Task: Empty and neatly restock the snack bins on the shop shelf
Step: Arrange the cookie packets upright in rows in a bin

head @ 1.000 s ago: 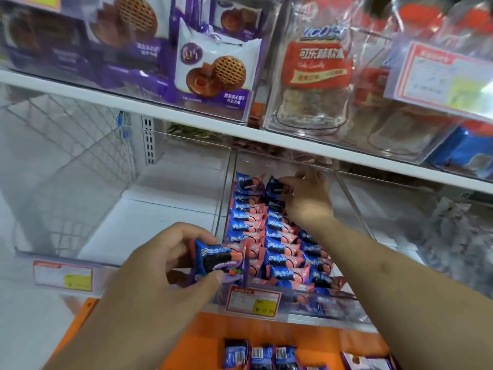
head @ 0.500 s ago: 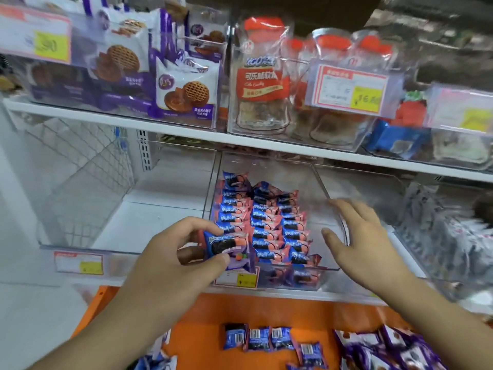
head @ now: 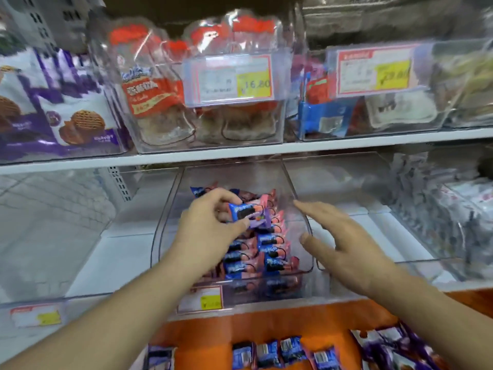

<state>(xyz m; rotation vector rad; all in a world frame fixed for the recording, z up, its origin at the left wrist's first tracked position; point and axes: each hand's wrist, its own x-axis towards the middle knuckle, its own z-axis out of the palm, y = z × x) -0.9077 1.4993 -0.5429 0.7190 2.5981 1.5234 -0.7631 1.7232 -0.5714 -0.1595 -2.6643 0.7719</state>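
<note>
One snack pack [head: 246, 213] pinched in L hand [head: 210, 225] over bin [head: 165, 225]; R hand [head: 344, 244] grip released.

Two bare forearms, no sleeves; left grip [head: 210, 222], right grip [head: 344, 244], no rings

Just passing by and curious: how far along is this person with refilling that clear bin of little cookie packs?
Well underway. The clear bin already holds rows of blue-and-pink packs. In hand: the left hand grips one more pack over the bin, while the right hand hovers open beside it. Left: loose packs lie on the orange surface below, and the neighbouring bin on the right looks unfilled.
</note>
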